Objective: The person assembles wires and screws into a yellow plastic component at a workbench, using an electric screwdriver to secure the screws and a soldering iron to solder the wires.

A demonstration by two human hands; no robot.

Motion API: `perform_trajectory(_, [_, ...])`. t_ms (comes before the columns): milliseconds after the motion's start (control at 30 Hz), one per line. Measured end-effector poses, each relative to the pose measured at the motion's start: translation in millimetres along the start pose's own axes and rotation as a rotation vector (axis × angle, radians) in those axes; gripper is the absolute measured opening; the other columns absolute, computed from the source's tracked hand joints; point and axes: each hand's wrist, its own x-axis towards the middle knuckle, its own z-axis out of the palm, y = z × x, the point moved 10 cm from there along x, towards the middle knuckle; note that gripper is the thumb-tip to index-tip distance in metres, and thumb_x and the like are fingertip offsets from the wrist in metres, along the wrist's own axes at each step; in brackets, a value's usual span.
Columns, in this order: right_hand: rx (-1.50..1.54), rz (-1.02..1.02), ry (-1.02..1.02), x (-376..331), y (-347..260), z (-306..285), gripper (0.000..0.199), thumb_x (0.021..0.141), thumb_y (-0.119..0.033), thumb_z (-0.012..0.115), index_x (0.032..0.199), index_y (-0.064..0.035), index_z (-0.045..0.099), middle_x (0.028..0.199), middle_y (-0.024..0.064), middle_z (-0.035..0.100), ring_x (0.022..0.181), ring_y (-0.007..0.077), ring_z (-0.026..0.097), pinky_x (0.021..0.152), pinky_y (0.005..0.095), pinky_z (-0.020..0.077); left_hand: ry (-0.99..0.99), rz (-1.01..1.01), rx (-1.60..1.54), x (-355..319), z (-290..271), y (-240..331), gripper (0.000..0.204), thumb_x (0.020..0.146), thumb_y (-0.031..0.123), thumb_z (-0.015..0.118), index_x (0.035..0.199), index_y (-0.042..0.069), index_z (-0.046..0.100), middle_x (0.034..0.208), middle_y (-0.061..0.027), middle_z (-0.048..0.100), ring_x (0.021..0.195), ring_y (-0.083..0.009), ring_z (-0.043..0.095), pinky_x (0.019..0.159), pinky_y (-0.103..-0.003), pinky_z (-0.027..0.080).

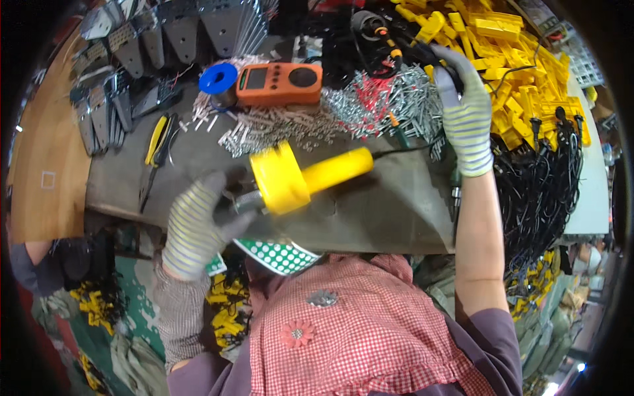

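Observation:
My left hand (195, 228), in a striped work glove, rests at the near edge of the grey workbench (389, 204), its fingers against the metal nose of a yellow soldering gun (300, 178) that lies on the bench. My right hand (462, 112), also gloved, reaches far across to the heap of yellow plastic parts (522, 72) and closes on a black cable or probe there; what it grips is partly hidden.
An orange multimeter (281, 84) and a blue solder spool (218, 78) sit beyond a pile of small metal pins (330, 115). Yellow-handled cutters (157, 142) lie left. Grey metal plates (152, 46) stack at back left. Black cables (538, 191) hang right.

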Motion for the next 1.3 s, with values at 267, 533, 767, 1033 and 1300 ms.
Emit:
perform_trajectory(267, [-0.573, -0.550, -0.504, 37.6, -79.7, 165.9, 0.022, 0.099, -0.026, 0.068, 0.113, -0.0133, 0.080, 0.098, 0.0156, 0.077, 0.097, 0.0375, 0.073, 0.087, 0.0487, 0.0575, 0.256, 0.188, 0.323, 11.1, -7.6, -31.6, 0.030, 0.092, 0.008, 0.076, 0.121, 0.003, 0.072, 0.120, -0.0209, 0.072, 0.114, -0.0390, 0.070, 0.101, -0.044, 0.055])
perform_trajectory(533, [-0.822, -0.706, -0.746, 37.8, -114.7, 195.2, 0.019, 0.095, -0.016, 0.062, 0.106, -0.0115, 0.078, 0.088, 0.0171, 0.076, 0.085, 0.0366, 0.075, 0.075, 0.0458, 0.0596, 0.378, 0.169, 0.413, 3.6, -13.0, -29.4, 0.029, 0.093, 0.015, 0.076, 0.121, 0.007, 0.074, 0.121, -0.0178, 0.072, 0.110, -0.0393, 0.070, 0.098, -0.045, 0.055])
perform_trajectory(767, [-0.652, -0.884, -0.487, 27.1, -98.6, 205.4, 0.019, 0.096, -0.019, 0.070, 0.112, -0.0116, 0.079, 0.099, 0.0144, 0.077, 0.097, 0.0360, 0.074, 0.088, 0.0468, 0.0591, 0.372, 0.138, 0.378, 1.3, -13.1, -30.1, 0.031, 0.092, 0.015, 0.078, 0.122, 0.007, 0.075, 0.121, -0.0178, 0.071, 0.112, -0.0385, 0.070, 0.100, -0.046, 0.055])
perform_trajectory(1033, [-0.791, -0.802, -0.523, 16.5, -90.9, 204.7, 0.029, 0.092, -0.016, 0.073, 0.121, -0.0131, 0.077, 0.103, 0.0140, 0.075, 0.102, 0.0342, 0.072, 0.091, 0.0438, 0.0590, 0.611, 0.007, -0.091, -123.4, -2.7, -15.5, 0.019, 0.085, 0.004, 0.076, 0.102, 0.002, 0.067, 0.098, -0.0148, 0.067, 0.088, -0.0250, 0.066, 0.078, -0.036, 0.053])
perform_trajectory(1300, [-0.053, -0.807, -0.384, -76.1, -200.3, 155.9, 0.031, 0.088, -0.013, 0.078, 0.118, -0.0097, 0.075, 0.108, 0.0124, 0.072, 0.101, 0.0358, 0.067, 0.090, 0.0472, 0.0535, 0.553, -0.726, -1.086, -175.8, 106.1, -84.1, 0.050, 0.092, 0.038, 0.082, 0.118, -0.002, 0.067, 0.095, -0.0034, 0.070, 0.085, -0.0103, 0.062, 0.078, -0.029, 0.053])
